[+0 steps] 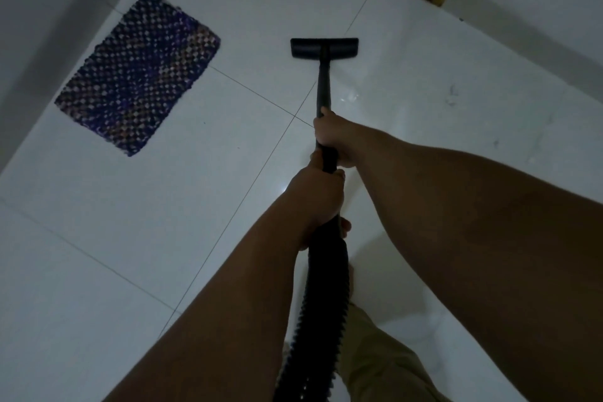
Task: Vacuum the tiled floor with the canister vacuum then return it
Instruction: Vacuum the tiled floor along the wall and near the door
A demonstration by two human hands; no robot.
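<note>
**tilefan22:** Where's the vacuum sitting relative to you right now?

**me:** Using the woven mat [138, 73] as the landmark: the floor head [324, 48] is flat on the tiled floor [424, 108], off to the mat's right and well apart from it, roughly level with the mat's far end. The wand [324, 85] runs straight back from the head to me, so the long axis points dead ahead, away from my body. The canister itself isn't in view.

**tilefan22:** Which hand's in front?

**me:** My right hand [332, 137] is nearer the head, wrapped around the wand. My left hand [318, 202] grips just behind it, where the ribbed hose [326, 287] starts; the two nearly touch. Both arms are stretched out forward, the hose trailing down past my leg. I'd guess the next stroke is a push or pull along that same line.
</note>
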